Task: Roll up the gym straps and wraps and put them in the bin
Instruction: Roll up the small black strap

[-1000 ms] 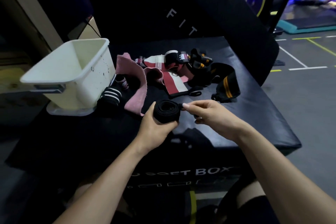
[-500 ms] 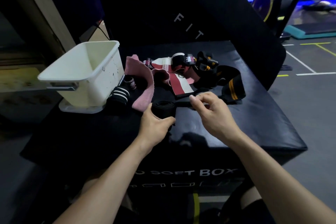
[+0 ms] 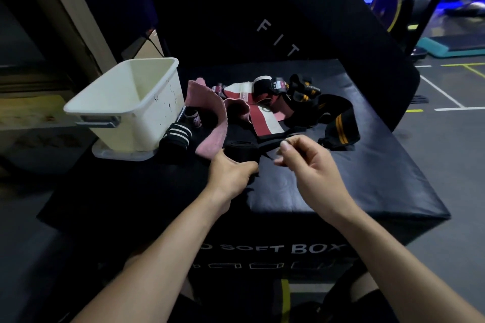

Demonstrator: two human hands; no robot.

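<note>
Dim gym, on black soft box (image 3: 328, 186): left hand (image 3: 231, 173) clamped black strap roll (image 3: 241, 153), right hand (image 3: 309, 162) pinched its tail; keep tension, then white bin (image 3: 126, 105).

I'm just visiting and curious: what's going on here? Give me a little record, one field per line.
Setting: black padded soft box in a gym
Left hand: grips a rolled black wrap
Right hand: fingers curled, pinching the wrap's loose black tail
Bin: white, on the box's left side; nothing visible inside
Beside the bin: a rolled black wrap with white stripes
Unrolled pile: pink band, red-and-white wrap, black strap with yellow stripes
Stage: rolling nearly finished, roll not yet in the bin
</note>
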